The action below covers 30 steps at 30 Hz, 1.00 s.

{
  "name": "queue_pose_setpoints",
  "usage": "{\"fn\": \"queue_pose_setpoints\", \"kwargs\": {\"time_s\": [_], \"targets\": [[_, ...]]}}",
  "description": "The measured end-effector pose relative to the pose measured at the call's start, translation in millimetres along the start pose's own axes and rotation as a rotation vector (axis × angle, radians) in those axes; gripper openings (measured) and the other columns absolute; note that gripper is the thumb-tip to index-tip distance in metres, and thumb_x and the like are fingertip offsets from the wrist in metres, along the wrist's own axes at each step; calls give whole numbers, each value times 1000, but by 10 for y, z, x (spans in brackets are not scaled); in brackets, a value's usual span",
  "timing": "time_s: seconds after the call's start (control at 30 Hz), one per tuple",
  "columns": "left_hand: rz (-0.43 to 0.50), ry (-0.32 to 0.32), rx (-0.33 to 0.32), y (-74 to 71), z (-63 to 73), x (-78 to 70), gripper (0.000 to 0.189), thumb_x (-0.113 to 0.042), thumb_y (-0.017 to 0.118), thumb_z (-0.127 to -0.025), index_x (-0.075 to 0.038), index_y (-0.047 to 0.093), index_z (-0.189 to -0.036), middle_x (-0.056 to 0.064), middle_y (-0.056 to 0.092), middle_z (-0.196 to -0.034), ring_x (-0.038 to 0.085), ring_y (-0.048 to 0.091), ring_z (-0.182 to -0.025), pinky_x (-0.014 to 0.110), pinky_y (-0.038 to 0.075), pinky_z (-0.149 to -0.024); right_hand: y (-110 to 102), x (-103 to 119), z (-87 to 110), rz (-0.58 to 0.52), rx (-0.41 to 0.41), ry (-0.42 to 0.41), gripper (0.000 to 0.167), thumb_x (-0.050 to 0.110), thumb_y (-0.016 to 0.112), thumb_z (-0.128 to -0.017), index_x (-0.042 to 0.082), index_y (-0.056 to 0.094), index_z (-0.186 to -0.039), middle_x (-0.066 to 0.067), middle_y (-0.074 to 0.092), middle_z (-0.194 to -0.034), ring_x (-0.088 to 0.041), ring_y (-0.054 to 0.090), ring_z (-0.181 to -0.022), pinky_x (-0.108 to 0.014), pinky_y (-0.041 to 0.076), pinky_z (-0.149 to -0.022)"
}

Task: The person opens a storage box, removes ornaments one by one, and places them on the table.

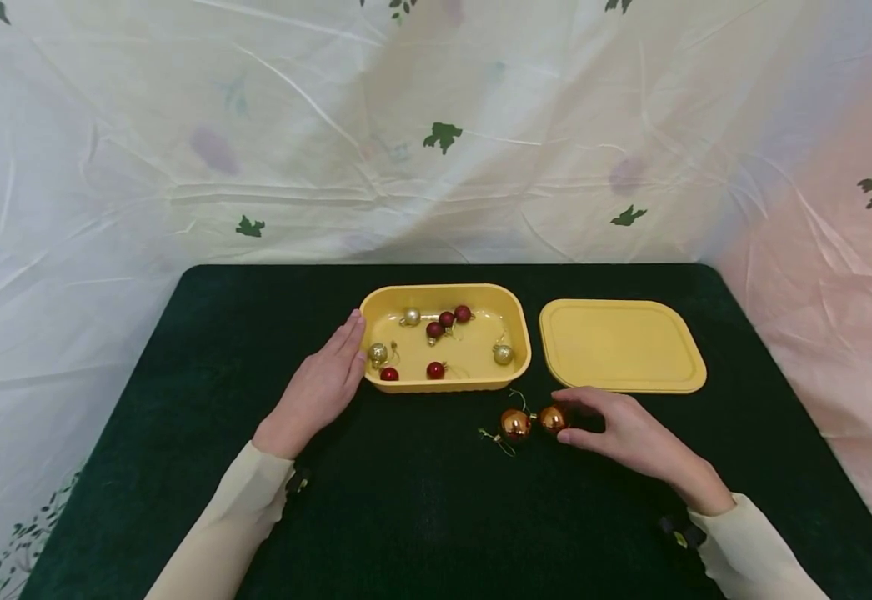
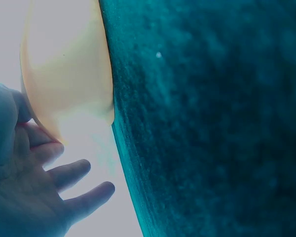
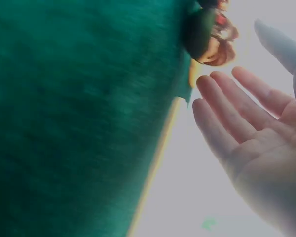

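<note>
A yellow plastic container [image 1: 447,385] holds several small baubles: dark red ones [image 1: 446,319], brighter red ones [image 1: 435,370] and gold ones [image 1: 503,354]. My left hand [image 1: 321,379] rests against its left wall, fingers straight along the rim; in the left wrist view the fingers are spread beside the pale wall. Two shiny copper-orange baubles [image 1: 515,424] with gold strings lie on the table in front of the container. Around the right-hand bauble [image 1: 553,419], the thumb and fingers of my right hand [image 1: 619,429] are spread; the right wrist view shows a gap to them.
To the right of the container lies its flat yellow lid [image 1: 622,346]. A dark green cloth covers the table [image 1: 421,508]. Behind it hangs a pale curtain [image 1: 436,192] with leaf prints.
</note>
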<state>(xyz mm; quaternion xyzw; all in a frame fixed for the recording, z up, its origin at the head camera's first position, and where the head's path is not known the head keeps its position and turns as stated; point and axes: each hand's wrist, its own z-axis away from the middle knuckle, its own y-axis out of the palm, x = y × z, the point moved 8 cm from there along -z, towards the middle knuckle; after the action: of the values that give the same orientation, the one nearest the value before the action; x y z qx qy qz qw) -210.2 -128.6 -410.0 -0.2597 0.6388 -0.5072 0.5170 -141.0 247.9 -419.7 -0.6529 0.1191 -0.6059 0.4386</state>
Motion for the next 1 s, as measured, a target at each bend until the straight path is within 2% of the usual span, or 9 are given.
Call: {"fn": "queue_pose_setpoints", "kwargs": {"time_s": [0.13, 0.3, 0.43, 0.67, 0.87, 1.0], "targets": [[-1, 3, 2, -7, -4, 13, 65, -34, 38, -113, -13, 11, -167, 5, 7, -174, 29, 18, -158, 52, 27, -123, -173, 130, -20, 25, -56, -27, 51, 40, 74, -96, 13, 63, -138, -4, 67, -133, -26, 65, -119, -56, 54, -97], [-5, -3, 3, -23, -17, 27, 65, -35, 37, -113, -13, 10, -167, 5, 6, -175, 29, 19, -158, 52, 27, -123, -464, 441, -108, 79, -168, -131, 41, 30, 75, -97, 18, 66, -135, 2, 68, -133, -24, 65, -120, -55, 54, -97], [-12, -4, 2, -29, -31, 26, 65, -35, 37, -113, -13, 11, -167, 5, 7, -175, 29, 19, -158, 52, 27, -123, -575, 668, -236, 95, -206, -199, 39, 26, 75, -97, 19, 67, -134, 6, 68, -131, -19, 64, -122, -53, 53, -99], [-10, -2, -2, -31, -25, -4, 64, -34, 38, -113, -12, 12, -167, 6, 8, -174, 28, 19, -158, 51, 27, -123, -529, 1010, -507, 95, -136, -273, 38, 30, 74, -98, 19, 68, -134, 4, 69, -131, -19, 64, -119, -52, 53, -101], [-18, -5, -3, -36, -1, -11, 64, -35, 38, -113, -12, 13, -167, 5, 9, -174, 28, 20, -157, 51, 27, -123, -422, 1292, -793, 130, -88, -342, 39, 27, 76, -97, 11, 70, -132, -3, 70, -132, -21, 66, -118, -49, 54, -100], [-12, -4, 2, -20, 0, -11, 64, -35, 38, -113, -12, 13, -167, 5, 9, -174, 29, 21, -157, 51, 28, -123, -288, 1407, -975, 120, -10, -361, 39, 25, 75, -97, 10, 69, -133, -5, 69, -133, -22, 64, -120, -47, 54, -101]]}}
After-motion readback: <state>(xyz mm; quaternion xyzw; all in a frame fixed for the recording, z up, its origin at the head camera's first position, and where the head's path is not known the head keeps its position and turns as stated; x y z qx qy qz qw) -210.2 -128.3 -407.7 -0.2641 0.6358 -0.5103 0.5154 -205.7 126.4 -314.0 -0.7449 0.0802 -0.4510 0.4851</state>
